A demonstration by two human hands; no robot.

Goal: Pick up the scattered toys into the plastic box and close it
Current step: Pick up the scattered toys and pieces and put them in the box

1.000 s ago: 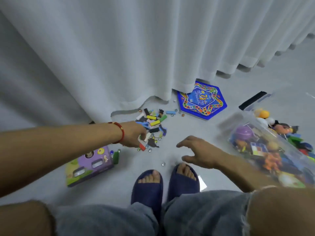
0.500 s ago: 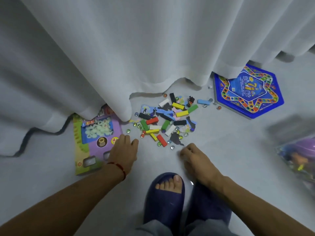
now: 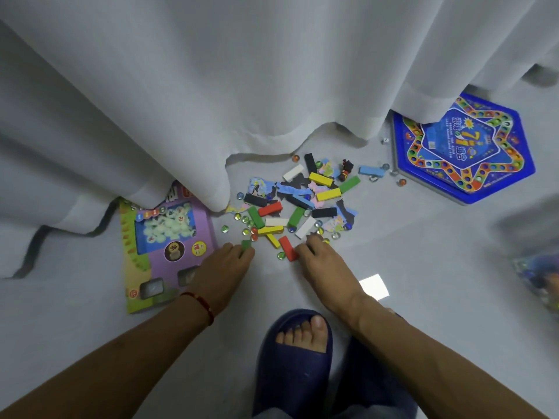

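A pile of small toys [image 3: 299, 204] lies on the grey floor below the curtain: coloured wooden blocks, glass marbles and flat puzzle pieces. My left hand [image 3: 223, 267], with a red string on its wrist, is at the pile's near left edge. A green block [image 3: 246, 244] shows between its fingertips. At the near right edge, the fingertips of my right hand [image 3: 320, 261] touch a red block [image 3: 287, 247]. The clear plastic box [image 3: 538, 276], holding toys, is blurred at the right border.
A purple and green game box [image 3: 169, 252] lies left of the pile, partly under the white curtain [image 3: 242, 86]. A blue hexagonal board game [image 3: 462, 149] sits at the back right. My feet in dark blue slippers [image 3: 293, 358] stand just behind the hands.
The view has swung left and down, so the plastic box slid to the right border. Both hands moved forward to the near edge of the pile and now touch blocks.
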